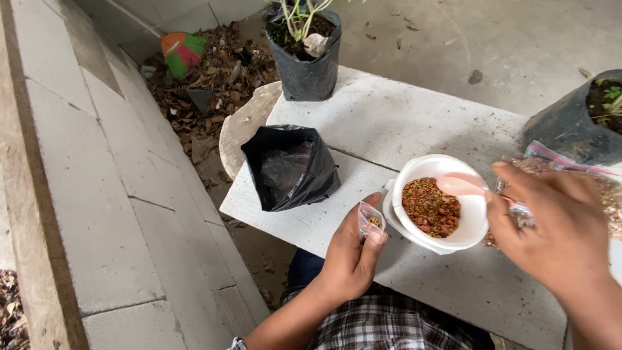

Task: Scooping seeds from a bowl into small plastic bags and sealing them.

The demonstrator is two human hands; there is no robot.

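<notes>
On the white table [402, 123] sits a white bowl [473, 220] of reddish-brown granules [430, 207]. The right hand [551, 227], fingers clamped together, holds a pink spoon [461, 186] over it. The left hand [350, 256] pinches a small clear pouch [371, 220] beside the bowl.

A rough, whitewashed tabletop [402, 123] carries the scene's goods. At its far edge stands a black grow bag [307, 65] holding a green-stemmed plant; a second planted bag [573, 126] sits at the far right. Left of centre an empty black bag [289, 165] slumps open. Near centre rests a white bowl [447, 210] of reddish-brown granules, with a clear zip bag [606, 188] of similar granules just beside it on the right.
</notes>
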